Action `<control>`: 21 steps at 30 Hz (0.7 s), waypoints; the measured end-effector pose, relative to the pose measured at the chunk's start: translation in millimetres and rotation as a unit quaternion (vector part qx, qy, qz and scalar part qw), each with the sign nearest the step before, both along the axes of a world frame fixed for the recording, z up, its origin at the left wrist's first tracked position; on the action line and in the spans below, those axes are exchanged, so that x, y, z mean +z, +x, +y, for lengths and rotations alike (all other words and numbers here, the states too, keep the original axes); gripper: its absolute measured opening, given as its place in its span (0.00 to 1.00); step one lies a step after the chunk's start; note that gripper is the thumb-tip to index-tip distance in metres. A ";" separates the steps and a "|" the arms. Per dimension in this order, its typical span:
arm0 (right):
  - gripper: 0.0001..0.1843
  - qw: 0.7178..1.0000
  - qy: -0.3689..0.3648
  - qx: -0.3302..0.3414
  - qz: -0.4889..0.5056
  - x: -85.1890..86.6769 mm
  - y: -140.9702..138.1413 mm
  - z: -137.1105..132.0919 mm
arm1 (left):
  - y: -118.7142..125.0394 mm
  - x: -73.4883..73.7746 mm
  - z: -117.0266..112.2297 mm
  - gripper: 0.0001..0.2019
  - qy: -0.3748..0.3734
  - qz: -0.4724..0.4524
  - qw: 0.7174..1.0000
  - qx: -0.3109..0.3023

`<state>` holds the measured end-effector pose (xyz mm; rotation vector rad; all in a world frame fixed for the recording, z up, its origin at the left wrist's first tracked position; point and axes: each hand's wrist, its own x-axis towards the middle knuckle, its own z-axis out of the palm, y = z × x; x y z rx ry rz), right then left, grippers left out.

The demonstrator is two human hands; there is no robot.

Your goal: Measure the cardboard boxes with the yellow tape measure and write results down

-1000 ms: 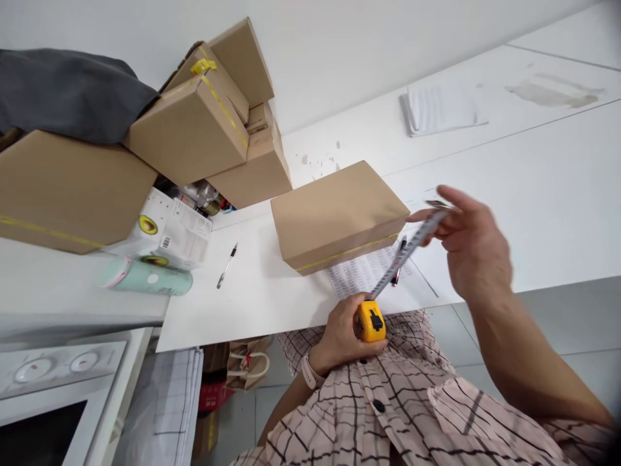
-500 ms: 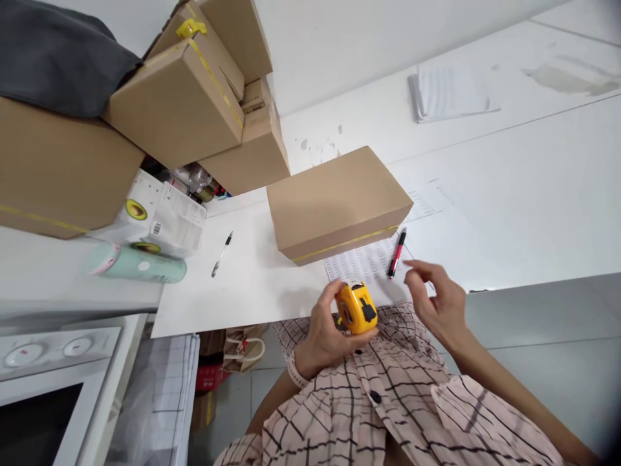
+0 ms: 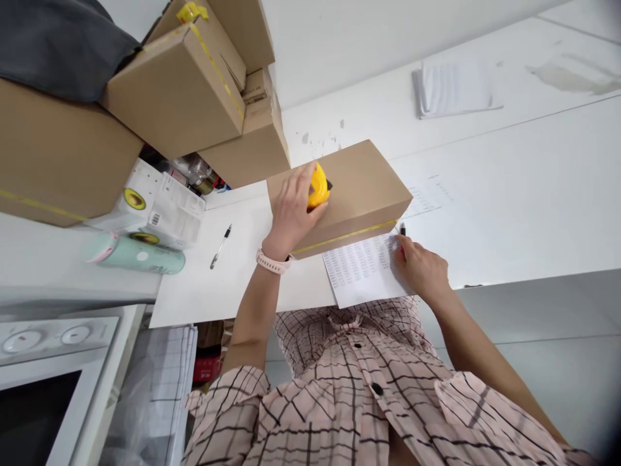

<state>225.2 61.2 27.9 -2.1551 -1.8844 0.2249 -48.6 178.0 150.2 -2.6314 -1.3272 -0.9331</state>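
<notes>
My left hand (image 3: 291, 210) grips a yellow tape measure (image 3: 319, 185) and rests it on top of a brown cardboard box (image 3: 361, 188) on the white table (image 3: 509, 188). The tape blade is retracted. My right hand (image 3: 420, 268) lies on a printed sheet (image 3: 359, 272) in front of the box, its fingers closing around a red pen (image 3: 402, 229) whose tip shows just beyond them.
Several cardboard boxes (image 3: 179, 97) are stacked at the left, with a dark cloth (image 3: 58, 45) on top. A white carton (image 3: 160, 207), a mint bottle (image 3: 138, 254) and a black pen (image 3: 220, 246) lie nearby. Folded paper (image 3: 453, 90) sits at the back.
The tape blade retracted into its case. My left hand carried the tape measure from my lap up onto the box. My right hand dropped from the air onto the sheet and pen.
</notes>
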 end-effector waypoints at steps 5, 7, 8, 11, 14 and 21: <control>0.17 0.956 0.021 -0.015 0.293 18.1 21.7 -25.2 | 1.0 -10.4 -15.1 0.30 0.052 -0.010 0.998 0.029; 0.15 0.891 0.042 -0.018 0.453 29.2 30.3 -43.1 | 8.9 -20.7 -49.0 0.24 0.094 -0.043 0.995 0.011; 0.14 0.861 0.055 -0.014 0.505 34.2 33.4 -51.9 | 14.5 -30.3 -68.9 0.20 0.101 -0.065 0.993 -0.007; 0.14 0.815 0.093 -0.003 0.572 42.0 34.8 -70.5 | 31.2 -72.2 -125.4 0.17 0.035 -0.122 0.990 -0.055; 0.12 0.807 0.141 -0.033 0.573 37.7 24.0 -73.3 | 37.9 -112.6 -161.3 0.27 -0.143 -0.084 0.986 -0.026; 0.27 0.784 0.052 -0.016 0.618 13.9 -10.3 -53.3 | 33.2 -135.6 -178.9 0.36 -0.258 0.108 0.957 -0.072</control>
